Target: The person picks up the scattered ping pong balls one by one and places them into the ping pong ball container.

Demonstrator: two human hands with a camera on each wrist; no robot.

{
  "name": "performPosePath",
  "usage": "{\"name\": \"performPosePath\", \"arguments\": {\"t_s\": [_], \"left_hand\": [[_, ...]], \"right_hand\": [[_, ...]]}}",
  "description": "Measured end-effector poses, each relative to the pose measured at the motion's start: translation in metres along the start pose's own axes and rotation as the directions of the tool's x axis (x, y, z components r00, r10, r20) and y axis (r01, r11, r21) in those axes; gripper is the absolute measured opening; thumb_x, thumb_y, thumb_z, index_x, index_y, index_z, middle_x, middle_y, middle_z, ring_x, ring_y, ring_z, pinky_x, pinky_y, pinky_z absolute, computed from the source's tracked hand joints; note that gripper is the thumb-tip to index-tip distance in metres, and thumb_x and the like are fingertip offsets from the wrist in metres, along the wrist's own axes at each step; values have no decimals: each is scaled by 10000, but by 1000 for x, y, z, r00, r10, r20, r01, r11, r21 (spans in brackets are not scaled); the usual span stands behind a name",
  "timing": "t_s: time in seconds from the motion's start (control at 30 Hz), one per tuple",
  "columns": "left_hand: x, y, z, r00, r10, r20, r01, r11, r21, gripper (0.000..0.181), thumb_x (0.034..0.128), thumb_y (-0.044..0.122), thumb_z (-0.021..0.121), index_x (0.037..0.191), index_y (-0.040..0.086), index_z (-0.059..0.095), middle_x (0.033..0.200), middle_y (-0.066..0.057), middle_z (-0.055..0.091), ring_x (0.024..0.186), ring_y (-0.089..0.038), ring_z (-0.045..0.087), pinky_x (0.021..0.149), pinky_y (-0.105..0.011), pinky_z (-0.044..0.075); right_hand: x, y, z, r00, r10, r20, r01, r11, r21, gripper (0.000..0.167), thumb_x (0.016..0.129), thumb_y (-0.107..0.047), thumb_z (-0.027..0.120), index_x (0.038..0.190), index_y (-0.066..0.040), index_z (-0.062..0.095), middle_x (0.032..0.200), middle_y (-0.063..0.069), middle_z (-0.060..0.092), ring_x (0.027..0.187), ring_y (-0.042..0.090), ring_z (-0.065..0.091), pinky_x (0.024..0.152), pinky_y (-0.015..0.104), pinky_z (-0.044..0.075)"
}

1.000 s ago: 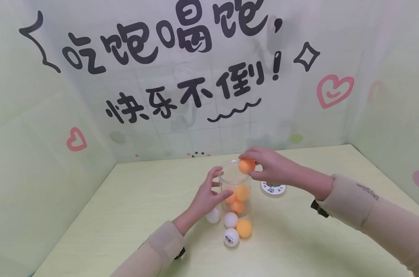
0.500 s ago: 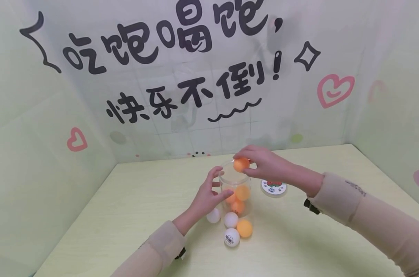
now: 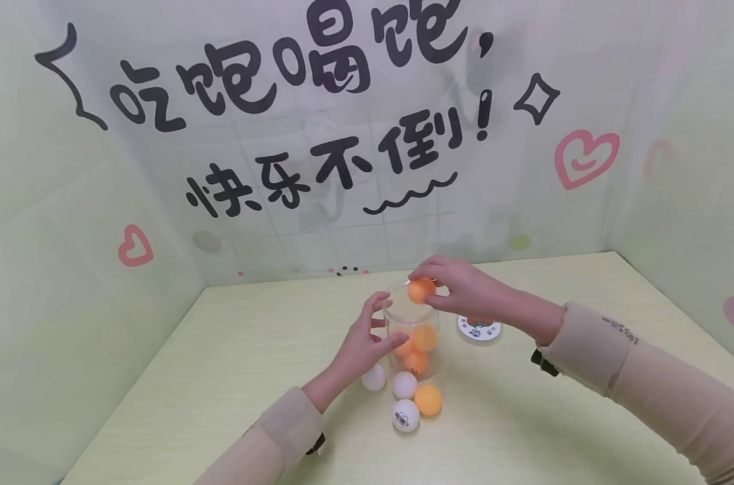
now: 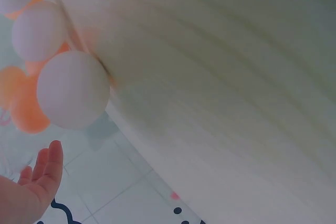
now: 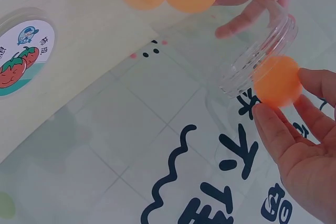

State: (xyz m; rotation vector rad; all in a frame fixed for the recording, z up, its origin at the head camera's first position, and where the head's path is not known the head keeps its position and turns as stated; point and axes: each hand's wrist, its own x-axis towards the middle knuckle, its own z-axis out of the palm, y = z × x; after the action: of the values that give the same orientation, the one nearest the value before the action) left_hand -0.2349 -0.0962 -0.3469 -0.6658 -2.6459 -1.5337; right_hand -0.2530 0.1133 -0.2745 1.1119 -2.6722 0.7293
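A clear jar [image 3: 411, 315] stands upright on the table with several orange balls [image 3: 424, 337] inside. My left hand [image 3: 361, 342] curves its fingers and thumb round the jar's left side. Over the jar's mouth, my right hand [image 3: 464, 286] pinches an orange ball [image 3: 421, 291] between thumb and fingers. In the right wrist view that ball [image 5: 278, 81] is beside the jar's rim [image 5: 262, 56], in the fingers of my right hand [image 5: 304, 145]. The left wrist view shows part of my left hand [image 4: 34, 187] near a white ball [image 4: 73, 90].
In front of the jar lie two white balls [image 3: 406, 415] and a yellow-orange ball [image 3: 428, 400]. Another white ball [image 3: 374, 377] lies by my left wrist. A round lid with a strawberry picture [image 3: 479, 329] is right of the jar. Printed walls surround the table [image 3: 179, 377].
My right hand has moved a little left with the orange ball, from the jar's right rim to over its mouth. My left hand has stayed on the jar.
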Motion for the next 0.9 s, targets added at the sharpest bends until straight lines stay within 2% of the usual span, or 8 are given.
{"name": "performPosePath", "arguments": {"t_s": [0.37,0.57,0.67,0.73,0.8,0.9], "left_hand": [[0,-1,0,1000,-8,1,8,1000,-10,643,847,169,656,1367,131,279,1379,-184,401,1108,-372,502,826,-399,460],[0,1,-1,1000,-19,1,19,1000,-15,635,846,171,658,1358,137,283,1383,-186,393,1105,-377,508,843,-442,454],[-1,3,-1,1000,-23,-1,23,1000,-16,631,847,167,657,1355,140,284,1385,-185,392,1104,-377,509,850,-458,451],[-1,3,-1,1000,-23,-2,23,1000,-11,631,848,164,655,1356,137,282,1384,-185,392,1105,-378,509,848,-452,454],[-1,3,-1,1000,-23,-1,23,1000,-10,631,849,161,653,1357,132,281,1385,-185,392,1105,-375,508,845,-443,456],[-1,2,0,1000,-23,0,23,1000,-7,636,849,168,653,1361,129,278,1388,-182,392,1105,-365,509,840,-426,460]], "right_hand": [[-2,6,3,1000,-17,-21,18,1000,22,319,825,-78,631,1134,-8,591,1133,115,586,991,284,580,832,393,490],[-11,18,19,998,64,5,-64,992,112,497,816,-224,683,1237,-20,516,1292,160,476,1139,316,487,928,473,421],[-16,27,35,995,96,-35,-88,978,191,546,813,-251,691,1263,-18,489,1362,181,407,1174,335,467,935,471,421],[-18,33,45,992,96,-84,-71,961,266,563,809,-226,699,1269,9,475,1372,200,389,1179,344,464,932,458,428],[-19,38,54,987,102,-123,-53,936,347,582,804,-188,704,1277,35,449,1363,211,392,1188,354,450,943,453,419],[-20,43,64,981,129,-143,-50,889,456,619,803,-151,702,1307,44,399,1350,220,405,1187,386,447,956,467,398]]}}
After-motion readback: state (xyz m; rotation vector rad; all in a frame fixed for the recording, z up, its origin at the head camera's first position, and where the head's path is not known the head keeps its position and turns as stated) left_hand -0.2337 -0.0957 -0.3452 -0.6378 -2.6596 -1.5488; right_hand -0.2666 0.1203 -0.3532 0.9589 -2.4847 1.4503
